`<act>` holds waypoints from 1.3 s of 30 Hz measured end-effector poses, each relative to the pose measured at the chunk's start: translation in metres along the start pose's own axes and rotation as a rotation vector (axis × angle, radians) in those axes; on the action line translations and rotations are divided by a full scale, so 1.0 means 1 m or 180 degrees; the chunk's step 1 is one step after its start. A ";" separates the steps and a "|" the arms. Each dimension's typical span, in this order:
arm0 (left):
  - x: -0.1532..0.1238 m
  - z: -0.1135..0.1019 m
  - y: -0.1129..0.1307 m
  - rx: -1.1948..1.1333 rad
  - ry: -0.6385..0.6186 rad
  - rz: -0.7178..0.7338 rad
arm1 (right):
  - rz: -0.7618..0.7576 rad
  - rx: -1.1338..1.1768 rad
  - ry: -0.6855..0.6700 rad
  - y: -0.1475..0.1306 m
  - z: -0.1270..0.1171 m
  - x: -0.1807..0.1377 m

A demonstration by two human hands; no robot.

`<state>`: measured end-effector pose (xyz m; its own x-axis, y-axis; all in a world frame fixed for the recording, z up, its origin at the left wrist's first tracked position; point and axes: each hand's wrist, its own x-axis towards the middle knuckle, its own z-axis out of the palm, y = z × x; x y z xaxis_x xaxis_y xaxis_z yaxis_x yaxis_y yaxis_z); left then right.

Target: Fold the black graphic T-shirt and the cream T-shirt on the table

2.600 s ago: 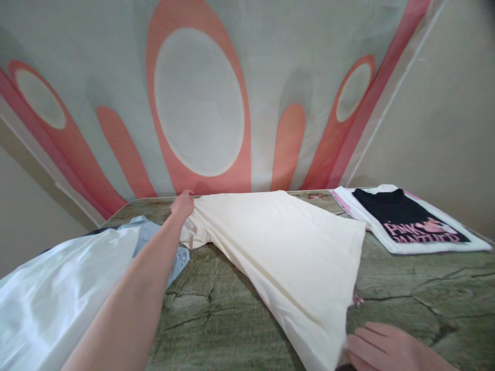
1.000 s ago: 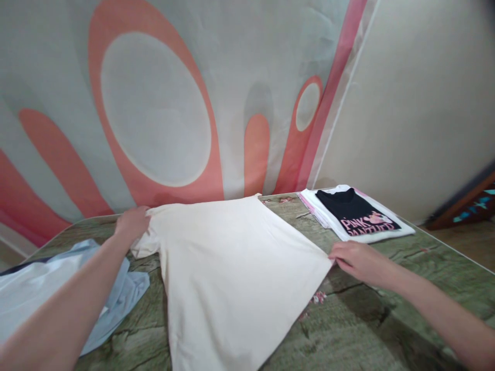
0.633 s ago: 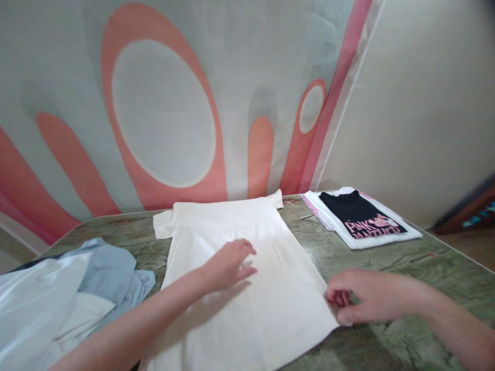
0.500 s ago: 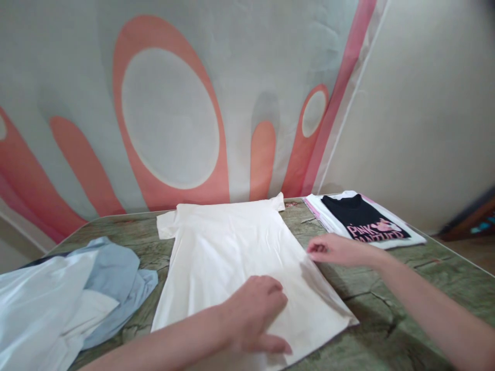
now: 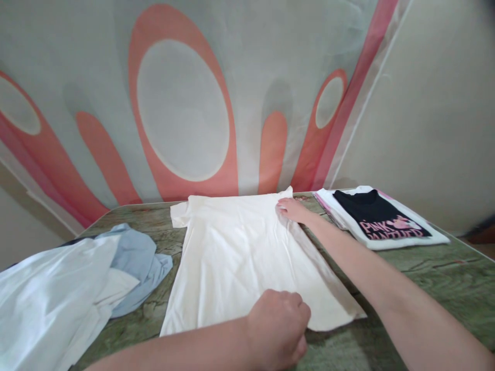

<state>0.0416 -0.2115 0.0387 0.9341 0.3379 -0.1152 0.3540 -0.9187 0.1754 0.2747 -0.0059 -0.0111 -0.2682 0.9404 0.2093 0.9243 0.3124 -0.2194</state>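
A cream T-shirt [image 5: 235, 252] lies spread flat on the green wood-patterned table [image 5: 425, 268], neck end toward the wall. My left hand [image 5: 280, 330] is closed in a fist at the shirt's near hem, apparently gripping the hem. My right hand [image 5: 291, 209] reaches to the far right sleeve and rests on the cloth there, its fingers curled on the fabric.
A heap of white and pale blue garments [image 5: 73, 278] lies at the left. A folded stack topped by a black shirt with pink print [image 5: 382, 219] sits at the back right. A wall hanging with orange ovals [image 5: 185, 103] rises behind the table.
My right hand has moved from the shirt's right side up to the far right sleeve. My left hand slid back to the near hem and closed into a fist.
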 end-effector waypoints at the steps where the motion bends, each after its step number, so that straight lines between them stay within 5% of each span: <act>1: 0.000 -0.003 -0.003 -0.0155 0.0031 -0.0063 | -0.0028 0.0010 -0.0003 -0.004 -0.002 -0.008; 5: 0.002 -0.010 -0.021 -0.0979 0.0136 -0.0225 | -0.0433 0.0592 0.0173 -0.037 -0.033 -0.067; 11: 0.007 -0.014 -0.051 -0.2497 -0.0153 -0.0539 | -0.1006 0.1400 -0.0542 -0.101 -0.089 -0.186; 15: 0.005 -0.013 -0.053 -0.2590 -0.0139 -0.0665 | -0.1163 0.0793 -0.0559 -0.110 -0.081 -0.230; 19: 0.003 -0.006 -0.036 -0.1763 0.0319 -0.0443 | -0.1067 0.0793 -0.0443 -0.106 -0.071 -0.241; 26: 0.018 0.012 0.012 0.0420 0.0437 0.0373 | -0.0629 0.1128 -0.0115 -0.064 -0.070 -0.176; 32: 0.042 0.034 0.026 0.0889 0.0860 0.0452 | 0.0205 0.0240 0.0123 -0.003 -0.049 -0.064; 39: 0.059 0.044 0.022 0.0978 0.0743 0.0309 | 0.0691 -0.0352 -0.0068 -0.004 -0.053 0.002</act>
<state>0.1025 -0.2203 -0.0076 0.9605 0.2515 0.1189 0.2662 -0.9551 -0.1304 0.2848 -0.0121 0.0410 -0.0645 0.9869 0.1480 0.9847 0.0870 -0.1510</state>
